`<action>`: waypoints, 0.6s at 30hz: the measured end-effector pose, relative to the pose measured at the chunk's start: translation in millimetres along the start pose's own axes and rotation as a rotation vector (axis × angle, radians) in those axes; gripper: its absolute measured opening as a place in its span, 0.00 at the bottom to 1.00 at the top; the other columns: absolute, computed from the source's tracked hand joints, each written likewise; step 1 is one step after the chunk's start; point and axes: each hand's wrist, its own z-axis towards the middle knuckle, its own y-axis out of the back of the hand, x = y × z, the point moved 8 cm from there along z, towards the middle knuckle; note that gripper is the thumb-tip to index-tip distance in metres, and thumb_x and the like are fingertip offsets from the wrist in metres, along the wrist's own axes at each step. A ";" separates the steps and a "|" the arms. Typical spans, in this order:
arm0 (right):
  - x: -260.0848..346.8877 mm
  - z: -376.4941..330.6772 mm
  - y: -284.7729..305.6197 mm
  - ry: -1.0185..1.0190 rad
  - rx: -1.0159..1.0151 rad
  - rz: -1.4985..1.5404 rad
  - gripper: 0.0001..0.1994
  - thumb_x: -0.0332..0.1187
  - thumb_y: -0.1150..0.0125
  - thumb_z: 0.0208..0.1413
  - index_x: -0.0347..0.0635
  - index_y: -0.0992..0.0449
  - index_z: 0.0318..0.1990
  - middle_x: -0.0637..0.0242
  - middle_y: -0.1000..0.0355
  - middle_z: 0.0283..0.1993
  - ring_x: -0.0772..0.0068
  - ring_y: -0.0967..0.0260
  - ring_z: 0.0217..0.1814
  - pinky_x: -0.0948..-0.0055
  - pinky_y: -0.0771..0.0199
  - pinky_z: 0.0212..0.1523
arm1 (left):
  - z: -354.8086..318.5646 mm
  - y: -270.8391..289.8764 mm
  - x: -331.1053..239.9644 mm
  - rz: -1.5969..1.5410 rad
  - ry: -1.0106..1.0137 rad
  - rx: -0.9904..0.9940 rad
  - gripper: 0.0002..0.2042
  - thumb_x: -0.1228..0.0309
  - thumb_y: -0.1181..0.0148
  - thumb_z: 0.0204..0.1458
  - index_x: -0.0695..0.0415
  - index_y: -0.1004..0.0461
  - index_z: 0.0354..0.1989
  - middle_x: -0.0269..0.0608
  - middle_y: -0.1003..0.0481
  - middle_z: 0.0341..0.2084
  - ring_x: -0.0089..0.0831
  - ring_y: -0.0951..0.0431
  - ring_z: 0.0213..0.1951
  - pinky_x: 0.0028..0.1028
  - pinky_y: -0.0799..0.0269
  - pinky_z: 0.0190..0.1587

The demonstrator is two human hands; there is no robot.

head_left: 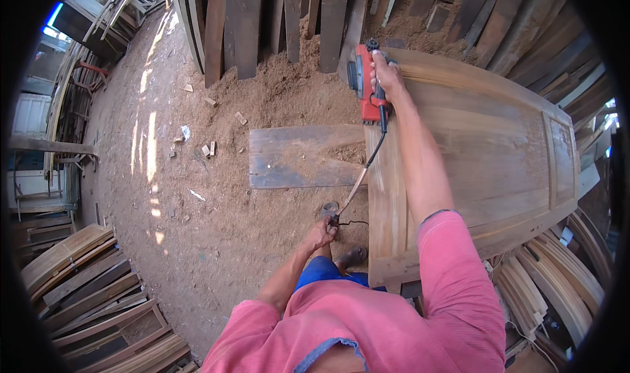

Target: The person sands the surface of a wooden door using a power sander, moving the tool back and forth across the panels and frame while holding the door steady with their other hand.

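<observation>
My right hand (388,76) is wrapped round the handle of a red electric hand planer (369,108) with a black knob. The planer sits at the far left corner of a panelled wooden door (459,150), which lies flat to my right. From the planer's rear a power cord (376,151) runs back toward me, with a tan section partway along it. Low by my legs, my left hand (321,232) is closed round the cord, and a black loop of it shows beside the fingers.
A dusty board (295,156) lies left of the door, over ground covered with sawdust (275,104) and small wood offcuts (209,150). Planks (246,32) lean along the far side. Stacked timber (92,288) fills the near left, and more frame pieces (551,281) stand at the near right.
</observation>
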 end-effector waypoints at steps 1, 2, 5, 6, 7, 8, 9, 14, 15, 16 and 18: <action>-7.3 -19.0 2.1 -0.011 0.027 0.017 0.21 0.57 0.40 0.64 0.47 0.26 0.35 0.73 0.33 0.21 0.79 0.36 0.15 0.73 0.32 0.16 | -6.7 -4.6 7.3 0.066 0.007 0.011 0.20 0.61 0.42 0.57 0.59 0.29 0.54 0.64 0.21 0.42 0.59 0.21 0.49 0.49 0.26 0.51; -11.5 -38.7 4.9 -0.017 0.051 0.036 0.21 0.58 0.40 0.64 0.48 0.26 0.36 0.73 0.33 0.21 0.79 0.36 0.15 0.74 0.32 0.16 | -10.8 -7.5 15.7 0.136 0.010 0.020 0.21 0.61 0.42 0.57 0.58 0.29 0.55 0.64 0.21 0.41 0.59 0.21 0.49 0.49 0.26 0.50; -33.9 -113.4 30.8 -0.051 0.088 0.050 0.22 0.54 0.41 0.65 0.42 0.27 0.35 0.71 0.32 0.21 0.78 0.34 0.17 0.72 0.33 0.17 | -30.6 -33.4 41.4 0.156 0.002 0.160 0.24 0.58 0.41 0.56 0.56 0.30 0.59 0.64 0.22 0.46 0.59 0.22 0.52 0.49 0.27 0.53; -44.2 -143.6 44.2 -0.070 0.090 0.070 0.22 0.54 0.42 0.65 0.42 0.27 0.35 0.71 0.32 0.21 0.78 0.34 0.18 0.73 0.34 0.17 | -35.2 -40.8 41.7 0.160 -0.009 0.206 0.24 0.58 0.41 0.56 0.56 0.30 0.59 0.65 0.22 0.47 0.59 0.22 0.53 0.49 0.27 0.54; -54.2 -176.0 57.3 -0.073 0.080 0.074 0.22 0.54 0.42 0.65 0.42 0.27 0.35 0.72 0.32 0.21 0.79 0.34 0.18 0.74 0.34 0.18 | -40.4 -49.2 41.1 0.198 0.012 0.287 0.26 0.58 0.41 0.55 0.58 0.30 0.60 0.62 0.22 0.49 0.55 0.23 0.56 0.46 0.28 0.57; -57.0 -206.8 64.9 -0.070 0.080 0.084 0.22 0.54 0.42 0.65 0.42 0.27 0.35 0.73 0.33 0.21 0.80 0.35 0.18 0.75 0.34 0.18 | -39.8 -52.1 40.9 0.032 0.024 0.252 0.26 0.58 0.41 0.55 0.59 0.30 0.60 0.60 0.22 0.49 0.54 0.23 0.56 0.46 0.29 0.58; -59.2 -236.2 69.4 -0.060 0.094 0.101 0.22 0.54 0.42 0.65 0.42 0.27 0.36 0.73 0.33 0.21 0.81 0.35 0.18 0.75 0.34 0.18 | -39.7 -59.2 51.1 -0.133 0.045 0.215 0.26 0.59 0.40 0.55 0.60 0.30 0.60 0.58 0.22 0.49 0.53 0.23 0.57 0.45 0.29 0.59; -111.9 -369.8 109.5 -0.133 0.091 0.178 0.21 0.54 0.42 0.65 0.43 0.27 0.37 0.74 0.33 0.22 0.82 0.35 0.19 0.77 0.34 0.19 | -37.4 -80.0 16.4 -0.904 0.193 0.158 0.25 0.50 0.46 0.65 0.58 0.27 0.59 0.45 0.21 0.50 0.34 0.22 0.49 0.35 0.28 0.57; -115.9 -395.3 111.8 -0.136 0.097 0.169 0.21 0.53 0.42 0.65 0.43 0.27 0.37 0.74 0.33 0.22 0.82 0.35 0.19 0.77 0.34 0.20 | -34.1 -79.7 5.5 -1.009 0.162 0.205 0.26 0.47 0.49 0.66 0.57 0.27 0.60 0.43 0.22 0.51 0.32 0.22 0.48 0.34 0.28 0.56; -117.1 -419.1 125.3 -0.131 0.078 0.152 0.20 0.53 0.42 0.65 0.43 0.28 0.36 0.74 0.33 0.22 0.83 0.35 0.19 0.77 0.34 0.20 | -33.1 -88.2 -20.3 -1.101 0.189 0.259 0.29 0.45 0.51 0.66 0.59 0.29 0.61 0.44 0.23 0.52 0.34 0.22 0.49 0.37 0.28 0.56; -124.2 -458.6 131.7 -0.129 0.088 0.136 0.20 0.52 0.43 0.66 0.43 0.28 0.36 0.74 0.33 0.22 0.83 0.36 0.19 0.77 0.34 0.21 | -34.9 -91.4 -47.6 -1.238 0.200 0.335 0.32 0.42 0.54 0.67 0.60 0.31 0.62 0.45 0.24 0.54 0.37 0.23 0.50 0.40 0.28 0.56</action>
